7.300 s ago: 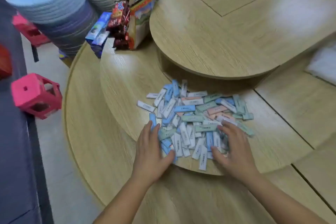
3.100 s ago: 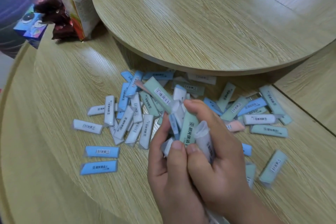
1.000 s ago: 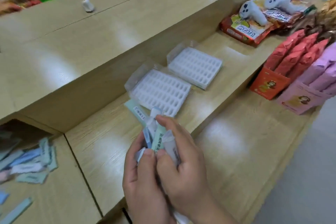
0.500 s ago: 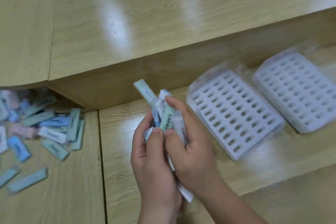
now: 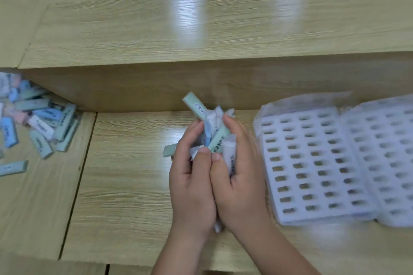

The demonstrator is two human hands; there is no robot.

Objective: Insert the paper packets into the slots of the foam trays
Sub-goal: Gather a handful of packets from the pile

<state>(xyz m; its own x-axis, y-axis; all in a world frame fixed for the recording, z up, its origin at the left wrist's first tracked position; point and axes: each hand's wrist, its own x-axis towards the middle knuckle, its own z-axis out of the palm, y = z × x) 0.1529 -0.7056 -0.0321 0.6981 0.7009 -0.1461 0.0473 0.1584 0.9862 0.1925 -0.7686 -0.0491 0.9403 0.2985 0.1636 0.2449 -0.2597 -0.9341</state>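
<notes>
The far foam tray (image 5: 384, 163) runs off the right edge and is smeared by blur, so I can't make out its slots clearly. The loose pile of packets (image 5: 40, 123) at the far left is cut by the frame, its print unreadable. Most of the bundle of paper packets (image 5: 218, 140) is buried between the palms; only the upper ends and a white scrap below the wrists show. The packets are slim, flat rectangles in pale green, blue and white, and one green packet (image 5: 194, 106) with a barcode label sticks up and leftward out of the bundle. The near foam tray (image 5: 301, 167) is white, gridded with small oblong slots, and lies in clear plastic wrap on the worktop (image 5: 125, 174) just right of the hands. The left hand (image 5: 190, 185) and right hand (image 5: 239, 185) press together, each grip curled narrow round the bundle, thumbs side by side on top, over the worktop's lower tier.
</notes>
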